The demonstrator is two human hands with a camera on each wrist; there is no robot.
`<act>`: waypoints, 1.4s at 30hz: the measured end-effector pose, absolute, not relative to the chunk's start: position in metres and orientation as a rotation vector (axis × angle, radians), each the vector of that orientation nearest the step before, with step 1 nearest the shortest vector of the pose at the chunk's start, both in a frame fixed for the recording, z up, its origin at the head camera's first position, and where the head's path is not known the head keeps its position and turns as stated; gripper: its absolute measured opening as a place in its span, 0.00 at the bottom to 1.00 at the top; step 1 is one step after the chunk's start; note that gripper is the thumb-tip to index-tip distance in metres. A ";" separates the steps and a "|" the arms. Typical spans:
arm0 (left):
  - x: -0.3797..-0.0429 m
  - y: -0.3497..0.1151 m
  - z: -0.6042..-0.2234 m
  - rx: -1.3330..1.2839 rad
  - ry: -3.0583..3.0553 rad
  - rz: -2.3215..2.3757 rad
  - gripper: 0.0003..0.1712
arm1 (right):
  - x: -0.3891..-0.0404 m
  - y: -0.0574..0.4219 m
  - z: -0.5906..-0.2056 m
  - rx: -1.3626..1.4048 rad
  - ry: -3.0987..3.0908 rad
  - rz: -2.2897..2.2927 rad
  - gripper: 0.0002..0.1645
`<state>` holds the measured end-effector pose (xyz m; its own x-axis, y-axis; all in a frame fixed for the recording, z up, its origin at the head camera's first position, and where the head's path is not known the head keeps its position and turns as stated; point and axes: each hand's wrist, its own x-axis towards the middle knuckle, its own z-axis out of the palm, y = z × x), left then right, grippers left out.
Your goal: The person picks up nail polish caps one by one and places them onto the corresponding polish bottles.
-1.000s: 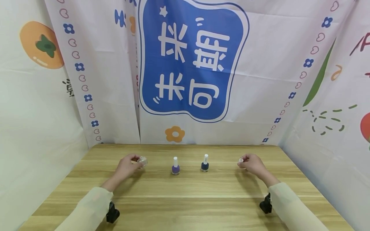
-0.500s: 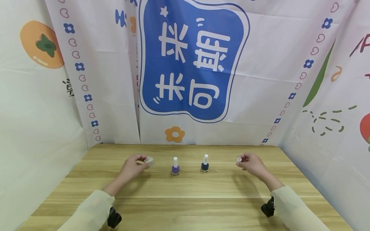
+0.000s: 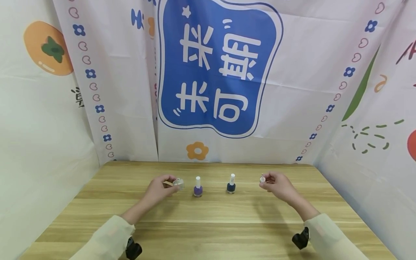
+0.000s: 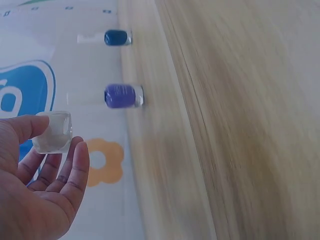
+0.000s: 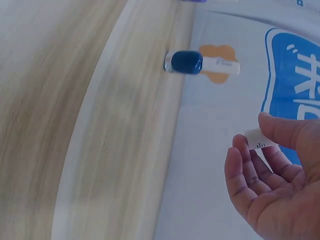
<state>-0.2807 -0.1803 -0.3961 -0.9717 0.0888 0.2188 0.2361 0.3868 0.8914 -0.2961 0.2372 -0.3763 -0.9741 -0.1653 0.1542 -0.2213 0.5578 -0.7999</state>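
Between thumb and fingers, my left hand (image 3: 159, 189) pinches a small clear glass nail polish bottle (image 3: 178, 184) with a whitish look and no cap on its neck. It is raised over the table, just left of the purple nail polish bottle (image 3: 198, 190). In the left wrist view, the thumb covers part of the clear bottle (image 4: 59, 132). My right hand (image 3: 278, 186) pinches a short white cap (image 3: 262, 180), held above the table; small dark print shows on the cap (image 5: 258, 139) in the right wrist view. The dark blue nail polish bottle (image 3: 231, 187) is nearest to that hand.
The purple and dark blue bottles stand upright with white caps on, side by side towards the back of the wooden table (image 3: 208, 224). A printed white curtain (image 3: 292, 108) hangs right behind the table's far edge, with more cloth at both sides.
My left hand has moved right with the clear bottle, closer to the purple one. My right hand has moved slightly left with the cap. The two standing bottles have stayed put.
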 end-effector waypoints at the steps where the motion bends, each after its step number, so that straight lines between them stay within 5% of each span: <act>1: -0.280 -0.178 -0.396 -0.301 -2.504 -1.647 0.16 | -0.295 0.236 -0.376 0.346 -2.716 1.406 0.13; 42: -0.252 -0.099 -0.398 -0.715 -2.568 -1.795 0.11 | -0.258 0.186 -0.359 0.788 -2.662 1.298 0.08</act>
